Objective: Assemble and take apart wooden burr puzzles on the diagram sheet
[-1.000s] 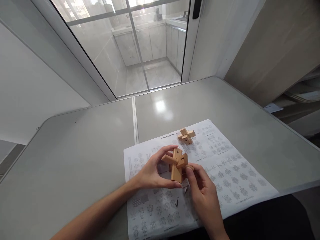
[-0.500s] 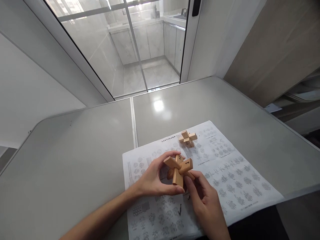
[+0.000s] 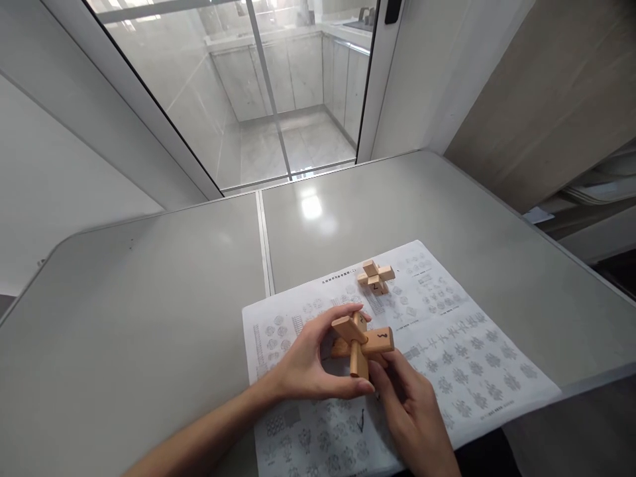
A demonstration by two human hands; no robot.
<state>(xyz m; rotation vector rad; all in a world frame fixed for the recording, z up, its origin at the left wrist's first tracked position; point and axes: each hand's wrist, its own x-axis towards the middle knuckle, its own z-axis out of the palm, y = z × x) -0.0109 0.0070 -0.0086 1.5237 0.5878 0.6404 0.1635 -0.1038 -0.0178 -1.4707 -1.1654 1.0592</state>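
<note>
Left hand [image 3: 307,368] pinches wooden cross puzzle [image 3: 362,342] between thumb and fingers, above instruction sheet [image 3: 447,344]. Right hand [image 3: 412,404] grips the puzzle from 5 o'clock, fingers closed on it. Second wooden puzzle [image 3: 376,276] lies on the sheet at 12 o'clock.

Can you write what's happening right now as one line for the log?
left hand: grips tan wooden interlocking cross puzzle | right hand: supports it | below: white printed diagram sheet | second small wooden cross puzzle: on sheet

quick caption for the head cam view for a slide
Both hands, left hand and right hand, hold a wooden puzzle over a printed sheet; a second puzzle rests behind.
</note>
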